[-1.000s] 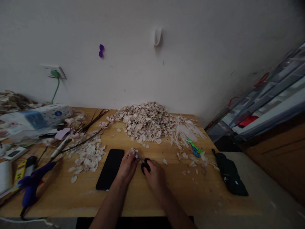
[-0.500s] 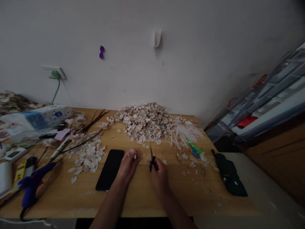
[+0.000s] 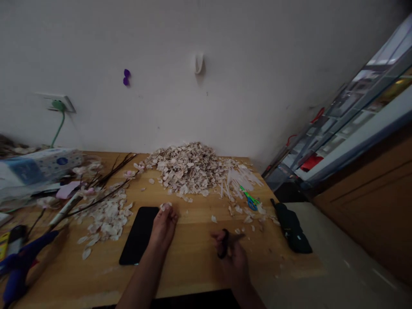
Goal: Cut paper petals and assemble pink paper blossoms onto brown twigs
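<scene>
Between the fingertips of my left hand (image 3: 163, 225) is a pale petal (image 3: 165, 207); the hand rests at the right edge of a black phone (image 3: 139, 235). My right hand (image 3: 233, 253) is closed on a pair of black-handled scissors (image 3: 223, 243), whose blades point to the right and are blurred. Beyond both hands rises a big heap of dried-looking pale petals (image 3: 189, 167). A single loose petal (image 3: 214, 219) lies on the wood between the heap and my right hand.
Green-and-blue scissors (image 3: 250, 200) lie by pale strips (image 3: 241, 178) on the right. A dark green pouch (image 3: 292, 229) sits at the table's right edge. To the left are a smaller petal pile (image 3: 107, 216), flower branches (image 3: 103, 195), a blue glue gun (image 3: 24, 262) and a tissue pack (image 3: 45, 165).
My right hand has moved right and nearer to me, turning the scissors from pointing away to pointing right. My left hand still holds the petal. The view has swung right.
</scene>
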Demonstrator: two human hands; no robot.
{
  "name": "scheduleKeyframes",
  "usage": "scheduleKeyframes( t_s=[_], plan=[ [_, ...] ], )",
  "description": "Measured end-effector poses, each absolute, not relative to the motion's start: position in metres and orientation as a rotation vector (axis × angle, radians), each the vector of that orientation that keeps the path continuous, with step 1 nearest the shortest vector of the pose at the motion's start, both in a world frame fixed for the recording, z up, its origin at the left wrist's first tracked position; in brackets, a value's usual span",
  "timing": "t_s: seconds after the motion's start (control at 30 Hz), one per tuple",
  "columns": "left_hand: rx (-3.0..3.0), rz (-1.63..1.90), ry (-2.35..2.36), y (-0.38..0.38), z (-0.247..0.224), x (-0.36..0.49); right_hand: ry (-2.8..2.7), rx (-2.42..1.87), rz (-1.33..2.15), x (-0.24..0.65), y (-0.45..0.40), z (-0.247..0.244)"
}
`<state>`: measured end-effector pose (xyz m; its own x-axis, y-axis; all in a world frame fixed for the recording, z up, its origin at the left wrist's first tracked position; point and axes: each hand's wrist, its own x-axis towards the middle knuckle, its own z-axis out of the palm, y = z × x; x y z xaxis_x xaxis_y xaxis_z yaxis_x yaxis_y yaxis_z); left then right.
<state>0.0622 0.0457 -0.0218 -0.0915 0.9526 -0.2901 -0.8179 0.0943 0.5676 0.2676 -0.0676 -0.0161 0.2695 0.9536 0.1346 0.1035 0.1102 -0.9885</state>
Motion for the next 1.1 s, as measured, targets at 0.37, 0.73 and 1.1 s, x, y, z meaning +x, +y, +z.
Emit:
scheduleKeyframes(
  t_s=[0.37, 0.73, 1.1],
  plan=[
    [0.26, 1.515, 0.739, 0.044, -0.021, 0.06, -1.899, -1.031, 1.736, 0.271, 0.021, 0.026],
    [0.307, 1.444, 0.832, 0.044, -0.021, 0.064, -1.521, -1.445, 1.096, 0.245, 0.001, -0.006],
    [0.285, 1.457, 0.868, 0.046, -0.028, 0.065, -1.689, -1.638, 0.656, 0.193, -0.027, -0.022]
  ],
)
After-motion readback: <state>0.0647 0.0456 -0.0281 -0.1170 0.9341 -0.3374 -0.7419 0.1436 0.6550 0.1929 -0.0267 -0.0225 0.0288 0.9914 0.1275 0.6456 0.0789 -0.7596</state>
